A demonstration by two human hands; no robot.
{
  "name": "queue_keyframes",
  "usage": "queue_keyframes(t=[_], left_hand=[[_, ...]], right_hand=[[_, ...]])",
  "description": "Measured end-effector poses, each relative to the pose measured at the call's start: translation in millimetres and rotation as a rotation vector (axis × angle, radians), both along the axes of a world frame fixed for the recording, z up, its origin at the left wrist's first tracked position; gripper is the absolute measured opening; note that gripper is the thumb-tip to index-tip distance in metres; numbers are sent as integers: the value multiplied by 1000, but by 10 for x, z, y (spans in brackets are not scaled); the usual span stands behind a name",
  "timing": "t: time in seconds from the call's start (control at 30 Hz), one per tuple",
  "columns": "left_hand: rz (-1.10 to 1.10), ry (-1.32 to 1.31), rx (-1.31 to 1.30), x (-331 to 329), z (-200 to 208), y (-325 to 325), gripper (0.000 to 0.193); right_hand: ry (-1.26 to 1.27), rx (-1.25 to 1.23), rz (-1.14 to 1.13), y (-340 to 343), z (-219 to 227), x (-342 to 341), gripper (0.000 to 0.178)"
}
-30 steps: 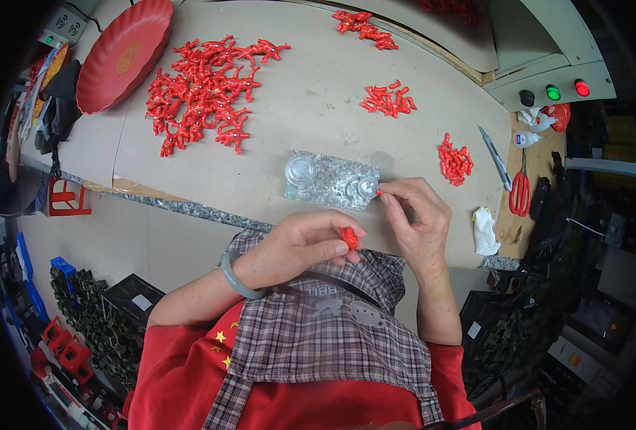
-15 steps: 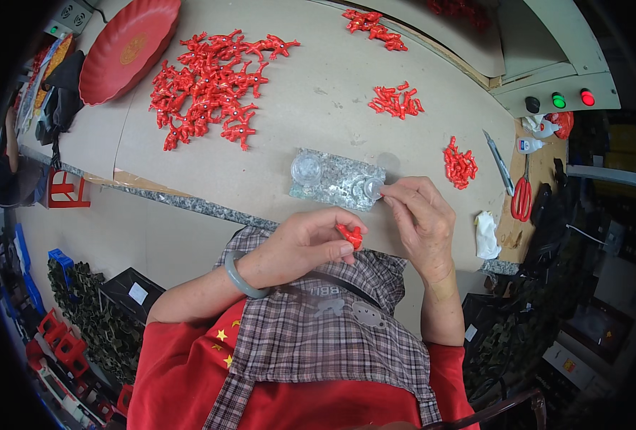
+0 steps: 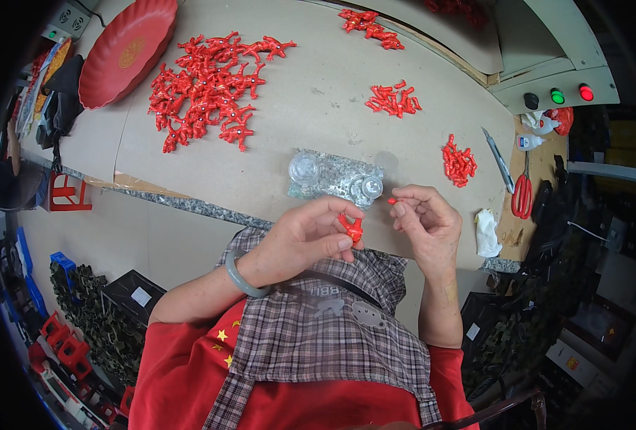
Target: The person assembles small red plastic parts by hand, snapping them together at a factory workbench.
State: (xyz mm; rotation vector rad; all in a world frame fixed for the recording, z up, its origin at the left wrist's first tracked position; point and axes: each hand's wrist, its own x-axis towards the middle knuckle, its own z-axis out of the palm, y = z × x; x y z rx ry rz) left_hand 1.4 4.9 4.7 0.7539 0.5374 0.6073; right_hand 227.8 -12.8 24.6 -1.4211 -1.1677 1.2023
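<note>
My left hand (image 3: 311, 233) pinches a small red plastic figure part (image 3: 351, 228) between thumb and fingers, just in front of a speckled stone slab. A tiny red piece (image 3: 392, 201) sits at the fingertips of my right hand (image 3: 428, 218), which is closed on it beside the slab's right end. Two small clear round dishes stand on the stone slab (image 3: 336, 174): a larger dish (image 3: 304, 168) at its left and a smaller dish (image 3: 370, 188) at its right, near my right fingertips. The two red parts are apart from each other.
A large pile of red figures (image 3: 207, 89) lies left on the table, by a red scalloped tray (image 3: 126, 54). Smaller red heaps (image 3: 393, 99) (image 3: 459, 161) lie ahead and right. At the right edge are a cutter knife (image 3: 498, 159), red-handled scissors (image 3: 522, 196), and a glue bottle (image 3: 528, 142).
My right hand has drawn back from the smaller dish, moving slightly right, and the tiny red piece now shows at its fingertips. My left hand has turned the red figure part a little more upright.
</note>
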Motion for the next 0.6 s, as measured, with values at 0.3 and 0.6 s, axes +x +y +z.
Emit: queue_keyframes(t=[0.3, 0.6], left_hand=[[2, 37, -19, -9, 0, 24, 31], [25, 36, -7, -1, -18, 6, 31]], right_hand=[[319, -31, 71, -121, 37, 10, 20], [-148, 240, 125, -247, 71, -93, 15]])
